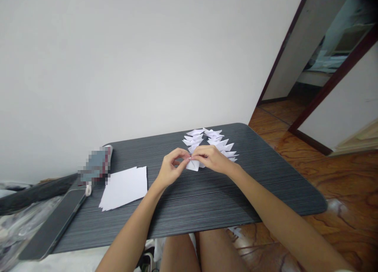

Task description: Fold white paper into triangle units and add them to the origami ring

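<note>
Both my hands meet over the middle of the dark striped table (206, 201). My left hand (171, 169) and my right hand (213, 158) pinch a small folded white paper piece (193, 165) between their fingertips, just above the tabletop. Right behind the hands lie two rows of several folded white paper triangles (211, 141). A small stack of flat white paper sheets (125, 186) rests on the table to the left of my left hand.
A dark phone or tablet (51, 224) lies at the table's left edge, with a blurred packet (96, 165) behind it. A white wall stands behind the table. Wooden floor (339, 173) and a doorway are to the right. My knees show under the front edge.
</note>
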{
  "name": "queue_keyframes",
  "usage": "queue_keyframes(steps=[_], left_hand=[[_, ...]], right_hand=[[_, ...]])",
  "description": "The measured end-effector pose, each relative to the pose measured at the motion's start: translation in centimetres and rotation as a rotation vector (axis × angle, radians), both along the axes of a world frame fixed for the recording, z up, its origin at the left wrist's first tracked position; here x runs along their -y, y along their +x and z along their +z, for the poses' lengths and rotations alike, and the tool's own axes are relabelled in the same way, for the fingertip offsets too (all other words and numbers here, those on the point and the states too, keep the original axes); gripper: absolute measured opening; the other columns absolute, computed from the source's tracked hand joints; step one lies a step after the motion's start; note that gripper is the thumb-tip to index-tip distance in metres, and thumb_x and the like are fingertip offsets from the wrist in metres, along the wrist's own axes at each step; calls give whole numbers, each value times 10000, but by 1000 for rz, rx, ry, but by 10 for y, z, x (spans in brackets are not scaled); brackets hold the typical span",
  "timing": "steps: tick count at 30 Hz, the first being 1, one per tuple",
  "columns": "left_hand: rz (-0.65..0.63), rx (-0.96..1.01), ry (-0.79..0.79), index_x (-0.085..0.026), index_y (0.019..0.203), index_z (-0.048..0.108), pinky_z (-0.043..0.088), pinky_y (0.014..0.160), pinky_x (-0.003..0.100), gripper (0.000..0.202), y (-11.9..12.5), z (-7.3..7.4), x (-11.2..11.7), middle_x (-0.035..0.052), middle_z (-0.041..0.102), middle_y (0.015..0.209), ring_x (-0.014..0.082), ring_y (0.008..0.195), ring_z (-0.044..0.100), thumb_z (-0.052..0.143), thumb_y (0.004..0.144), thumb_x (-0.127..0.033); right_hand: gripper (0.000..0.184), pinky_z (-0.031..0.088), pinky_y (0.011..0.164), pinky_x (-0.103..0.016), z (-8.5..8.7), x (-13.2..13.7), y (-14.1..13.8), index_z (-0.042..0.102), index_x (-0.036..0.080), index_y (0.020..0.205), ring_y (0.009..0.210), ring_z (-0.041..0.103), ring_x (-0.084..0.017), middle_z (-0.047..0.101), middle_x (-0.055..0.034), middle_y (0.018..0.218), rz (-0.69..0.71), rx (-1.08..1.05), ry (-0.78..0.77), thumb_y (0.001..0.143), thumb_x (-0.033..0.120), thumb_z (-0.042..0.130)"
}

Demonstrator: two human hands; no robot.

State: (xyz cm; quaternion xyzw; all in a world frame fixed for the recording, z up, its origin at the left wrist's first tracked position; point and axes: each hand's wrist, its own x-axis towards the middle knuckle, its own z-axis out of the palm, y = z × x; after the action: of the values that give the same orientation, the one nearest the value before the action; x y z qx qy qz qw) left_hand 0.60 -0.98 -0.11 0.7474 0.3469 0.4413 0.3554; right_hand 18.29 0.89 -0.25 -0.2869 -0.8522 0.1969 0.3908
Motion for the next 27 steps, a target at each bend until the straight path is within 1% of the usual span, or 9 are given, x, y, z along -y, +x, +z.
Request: queue_keyframes(steps=[3, 9, 14, 18, 21, 24, 27], left_hand=[[-21, -19, -14, -144, 783, 551, 467, 552, 206, 117, 0, 1, 0, 69, 540, 868, 150, 785, 537, 539, 757, -257], [-75, -5, -6, -146, 768, 519, 472, 661, 249, 73, -2, 2, -1, 64, 519, 881, 142, 809, 524, 530, 766, -218], [-54, 50, 11, -143, 757, 509, 457, 743, 277, 76, -2, 1, -3, 71, 527, 903, 140, 810, 545, 531, 770, -214], [-4, 79, 15, -143, 784, 502, 458, 775, 291, 93, -2, 1, -4, 80, 531, 940, 154, 832, 576, 512, 785, -236], [30, 29, 16, -151, 850, 489, 457, 798, 308, 116, -2, 0, -3, 88, 560, 954, 172, 882, 578, 493, 797, -253], [-8, -16, 2, -168, 829, 430, 474, 783, 317, 157, -1, -1, 0, 90, 592, 968, 178, 886, 589, 539, 767, -261], [-14, -27, 1, -179, 788, 385, 495, 754, 319, 228, 1, -3, 2, 93, 604, 987, 178, 854, 607, 589, 726, -261]], right_hand=[[172, 418, 658, -262, 0, 0, 0, 614, 152, 705, 679, 548, -141, 614, -53, 711, 11, 1, -6, 812, 205, 490], [166, 412, 639, -259, 3, 1, 1, 614, 148, 696, 667, 544, -140, 615, -50, 696, -1, -15, -18, 802, 210, 502], [170, 403, 583, -240, 5, 1, 1, 615, 151, 702, 618, 533, -124, 605, -36, 678, -99, -84, -37, 800, 221, 495], [179, 414, 492, -218, 0, 0, -2, 604, 157, 718, 451, 502, -78, 589, -14, 668, -182, -203, -132, 806, 251, 480], [178, 422, 420, -205, -5, -1, -5, 597, 164, 747, 406, 512, -75, 595, -17, 691, -219, -317, -192, 801, 288, 480], [175, 425, 389, -203, -7, 0, -8, 597, 169, 761, 396, 516, -78, 602, -21, 709, -262, -387, -188, 790, 304, 491], [174, 431, 409, -207, -8, 1, -10, 605, 172, 745, 399, 514, -82, 591, -7, 646, -290, -406, -169, 786, 303, 499]])
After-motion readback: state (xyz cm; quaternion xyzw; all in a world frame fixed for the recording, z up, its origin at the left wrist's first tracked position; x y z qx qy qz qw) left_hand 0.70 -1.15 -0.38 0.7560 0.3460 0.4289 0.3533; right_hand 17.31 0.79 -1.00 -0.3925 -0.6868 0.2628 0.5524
